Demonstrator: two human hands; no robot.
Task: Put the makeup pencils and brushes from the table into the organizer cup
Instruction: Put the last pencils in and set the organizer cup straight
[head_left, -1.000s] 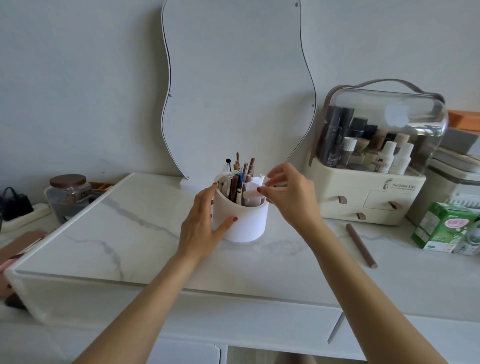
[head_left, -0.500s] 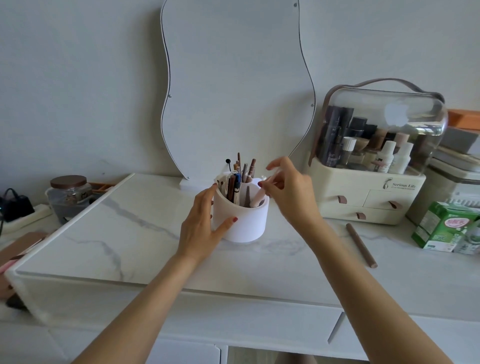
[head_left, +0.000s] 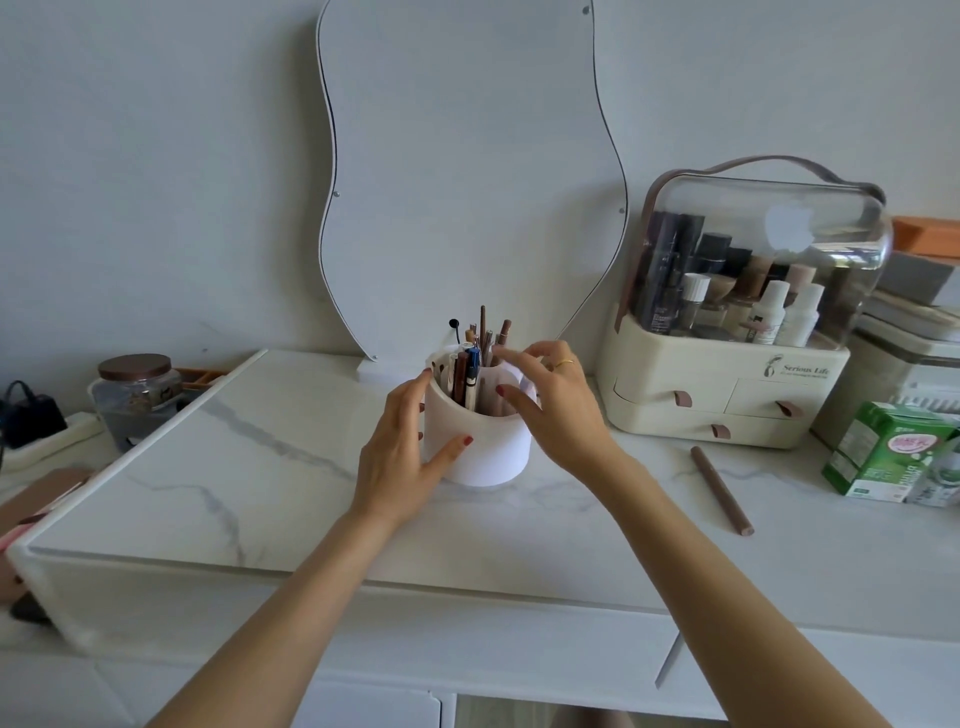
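A white organizer cup stands in the middle of the marble table. Several pencils and brushes stick up out of it. My left hand wraps the cup's left side, thumb across its front. Over the cup's right rim hovers my right hand, fingers spread, holding nothing; a gold ring shows on one finger. One brown makeup pencil lies flat on the table to the right of the cup.
A wavy mirror leans on the wall behind the cup. A cream cosmetics case with a clear lid stands at right, a green carton beyond it. A lidded glass jar sits at far left.
My right hand held a pale stick at the cup's rim; that stick has dropped into the cup and the hand's fingers have spread apart. The left hand stayed on the cup.
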